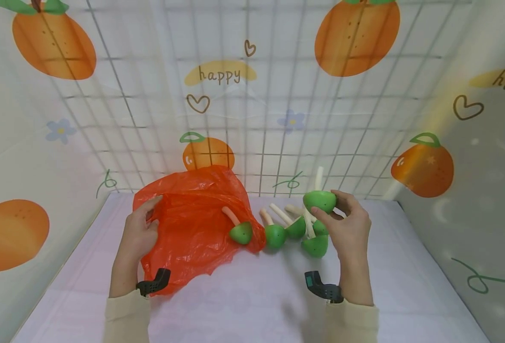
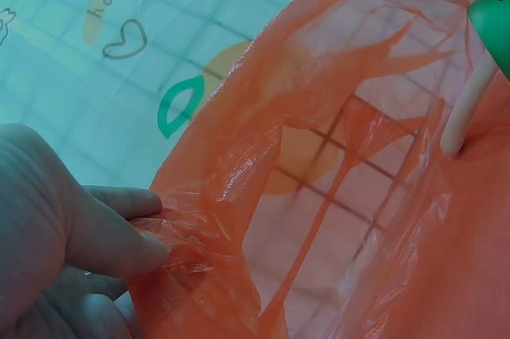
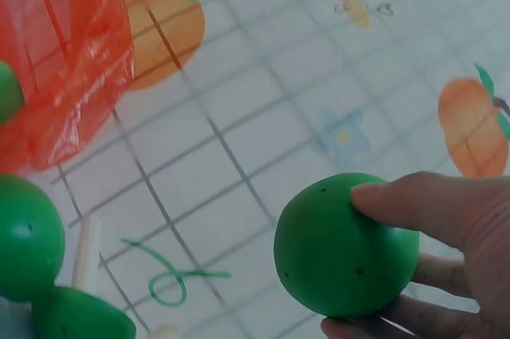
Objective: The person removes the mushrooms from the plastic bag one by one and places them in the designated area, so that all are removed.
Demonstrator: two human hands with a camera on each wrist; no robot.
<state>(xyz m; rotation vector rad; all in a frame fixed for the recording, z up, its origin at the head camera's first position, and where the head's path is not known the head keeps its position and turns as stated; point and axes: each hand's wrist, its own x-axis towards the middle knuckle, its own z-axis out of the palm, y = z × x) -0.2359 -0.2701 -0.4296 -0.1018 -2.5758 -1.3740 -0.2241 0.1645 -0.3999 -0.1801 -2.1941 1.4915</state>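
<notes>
My left hand (image 1: 137, 234) pinches the left edge of a thin red plastic bag (image 1: 184, 243) between thumb and fingers. The left wrist view shows the bag's film (image 2: 199, 275) bunched at the thumb tip. In my right hand (image 1: 352, 231) is a green toy mushroom (image 1: 319, 201), gripped by its round cap with the pale stem pointing up. Dark dots mark that cap (image 3: 343, 251) in the right wrist view. Another green mushroom (image 1: 241, 233) lies on the bag near its right side, its stem leaning up to the left.
Several more green mushrooms (image 1: 315, 247) with pale stems lie clustered right of the bag, below my right hand. A white table (image 1: 244, 305) carries everything. Behind it rises a wire grid covered by a sheet (image 1: 252, 109) printed with oranges; similar sheets flank both sides.
</notes>
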